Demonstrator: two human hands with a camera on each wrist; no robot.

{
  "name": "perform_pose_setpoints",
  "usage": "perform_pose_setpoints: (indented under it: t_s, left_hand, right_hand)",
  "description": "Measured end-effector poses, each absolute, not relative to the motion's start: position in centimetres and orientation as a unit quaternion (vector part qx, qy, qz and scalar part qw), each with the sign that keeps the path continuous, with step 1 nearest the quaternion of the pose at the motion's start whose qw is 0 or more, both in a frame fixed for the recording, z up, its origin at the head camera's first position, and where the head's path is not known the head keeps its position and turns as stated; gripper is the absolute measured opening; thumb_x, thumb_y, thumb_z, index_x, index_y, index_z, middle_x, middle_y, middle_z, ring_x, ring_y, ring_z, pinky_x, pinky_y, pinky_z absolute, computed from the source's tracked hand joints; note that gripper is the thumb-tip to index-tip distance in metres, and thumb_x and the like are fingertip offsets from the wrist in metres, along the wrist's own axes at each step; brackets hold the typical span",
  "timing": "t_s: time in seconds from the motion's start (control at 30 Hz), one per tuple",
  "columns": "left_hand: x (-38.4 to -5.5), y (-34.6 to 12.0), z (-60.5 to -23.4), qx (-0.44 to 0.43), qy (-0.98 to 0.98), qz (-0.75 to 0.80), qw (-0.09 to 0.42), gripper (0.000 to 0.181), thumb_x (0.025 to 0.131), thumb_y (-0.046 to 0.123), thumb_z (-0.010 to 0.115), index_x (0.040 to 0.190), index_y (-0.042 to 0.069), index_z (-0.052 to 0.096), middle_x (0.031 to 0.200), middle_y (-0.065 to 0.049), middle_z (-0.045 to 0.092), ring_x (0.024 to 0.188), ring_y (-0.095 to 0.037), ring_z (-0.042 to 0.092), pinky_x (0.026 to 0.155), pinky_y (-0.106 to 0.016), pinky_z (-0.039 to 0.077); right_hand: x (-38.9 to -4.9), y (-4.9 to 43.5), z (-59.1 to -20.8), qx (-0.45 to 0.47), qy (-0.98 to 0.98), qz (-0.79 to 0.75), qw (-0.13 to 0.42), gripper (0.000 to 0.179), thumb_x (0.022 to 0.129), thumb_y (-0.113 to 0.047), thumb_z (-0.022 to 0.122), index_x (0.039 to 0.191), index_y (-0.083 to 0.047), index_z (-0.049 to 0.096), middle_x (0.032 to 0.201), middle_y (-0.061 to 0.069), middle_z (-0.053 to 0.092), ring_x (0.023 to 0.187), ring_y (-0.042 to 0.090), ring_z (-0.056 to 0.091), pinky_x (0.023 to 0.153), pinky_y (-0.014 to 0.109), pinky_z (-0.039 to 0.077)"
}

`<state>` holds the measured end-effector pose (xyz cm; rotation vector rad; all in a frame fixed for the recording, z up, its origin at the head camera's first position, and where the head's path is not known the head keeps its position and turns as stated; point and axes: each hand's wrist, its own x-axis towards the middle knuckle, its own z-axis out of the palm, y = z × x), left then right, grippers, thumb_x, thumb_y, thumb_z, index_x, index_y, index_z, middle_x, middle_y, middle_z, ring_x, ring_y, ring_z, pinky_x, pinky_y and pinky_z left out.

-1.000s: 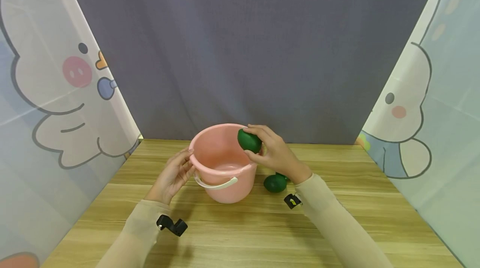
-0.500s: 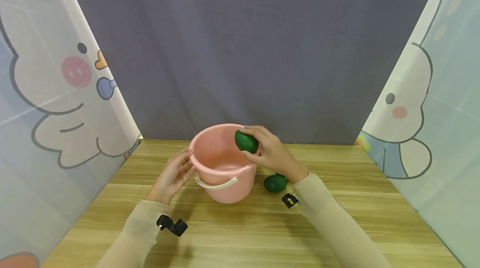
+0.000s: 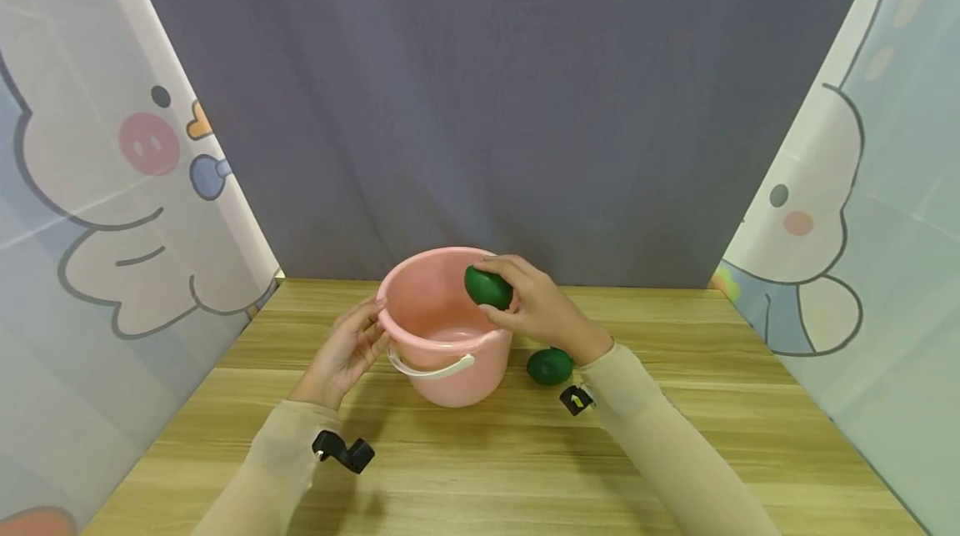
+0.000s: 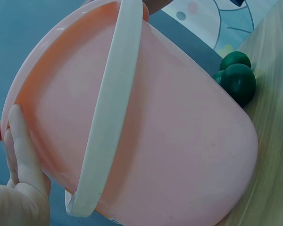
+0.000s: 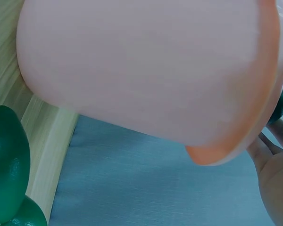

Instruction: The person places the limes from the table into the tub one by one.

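A pink bucket stands upright on the table, its white handle hanging down the near side. My left hand grips the bucket's left rim, with fingers along the outside wall. Above the opening, near the right rim, my right hand holds a glossy dark green egg-shaped fruit between thumb and fingers. Most of that fruit is hidden behind the rim in the right wrist view. Right of the bucket, another green fruit lies on the table, with more like it close against it.
The wood-grain table reaches back to a grey cloth. Cartoon-printed sheets flank both sides. A black camera mount sits on the left wrist and another mount on the right.
My right hand has shifted slightly left and down with the green fruit, further over the bucket's opening. My left hand and the bucket stay in place.
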<state>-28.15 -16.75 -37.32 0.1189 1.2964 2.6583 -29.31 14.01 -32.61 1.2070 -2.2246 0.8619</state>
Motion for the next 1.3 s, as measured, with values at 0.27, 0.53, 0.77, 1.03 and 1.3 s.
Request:
perform_pose_setpoints:
  t_s: [0.27,0.53,0.77,1.03,1.3]
  left_hand:
    - [-28.1,-16.8,-37.3,0.040,0.435,0.895,0.091,0.010,0.104,0.011,0.054,0.109,0.008,0.062,0.090,-0.003,0.060,0.071,-0.008,0.063,0.062,-0.014,0.060]
    - [-28.1,-16.9,-37.3,0.042,0.436,0.894,0.092,0.011,0.105,0.011,0.054,0.114,0.007,0.059,0.092,-0.004,0.059,0.070,-0.007,0.063,0.061,-0.013,0.059]
    - [-28.0,-16.9,-37.2,0.043,0.442,0.891,0.093,0.014,0.105,0.012,0.053,0.117,0.008,0.057,0.090,-0.002,0.059,0.070,-0.006,0.062,0.062,-0.012,0.059]
    - [-28.0,-16.9,-37.2,0.045,0.442,0.891,0.091,0.012,0.105,0.011,0.053,0.115,0.008,0.059,0.090,-0.002,0.059,0.070,-0.007,0.062,0.062,-0.012,0.059]
    - [-28.1,-16.9,-37.3,0.043,0.443,0.891,0.091,0.014,0.105,0.011,0.053,0.117,0.007,0.058,0.090,-0.003,0.059,0.070,-0.007,0.062,0.061,-0.013,0.059]
  right_hand:
    - [-29.4,14.0,-32.8,0.441,-0.810,0.312,0.228,0.056,0.088,-0.016,0.077,0.139,-0.008,0.054,0.138,0.012,0.052,0.095,0.017,0.057,0.063,0.019,0.058]
    - [-29.7,14.1,-32.9,0.451,-0.802,0.297,0.256,0.055,0.088,-0.015,0.078,0.137,-0.006,0.055,0.133,0.010,0.057,0.098,0.018,0.061,0.081,0.031,0.061]
    - [-29.5,14.5,-32.8,0.445,-0.807,0.289,0.258,0.051,0.090,-0.016,0.075,0.135,-0.005,0.057,0.132,0.008,0.058,0.085,0.012,0.058,0.084,0.033,0.059]
    - [-29.2,14.8,-32.8,0.440,-0.810,0.288,0.259,0.043,0.091,-0.016,0.073,0.131,-0.004,0.060,0.124,0.008,0.061,0.059,0.008,0.049,0.058,0.022,0.052]
    - [-29.1,15.4,-32.7,0.436,-0.811,0.289,0.262,0.040,0.090,-0.011,0.074,0.127,-0.005,0.063,0.112,0.002,0.062,0.070,0.018,0.054,0.058,0.028,0.053]
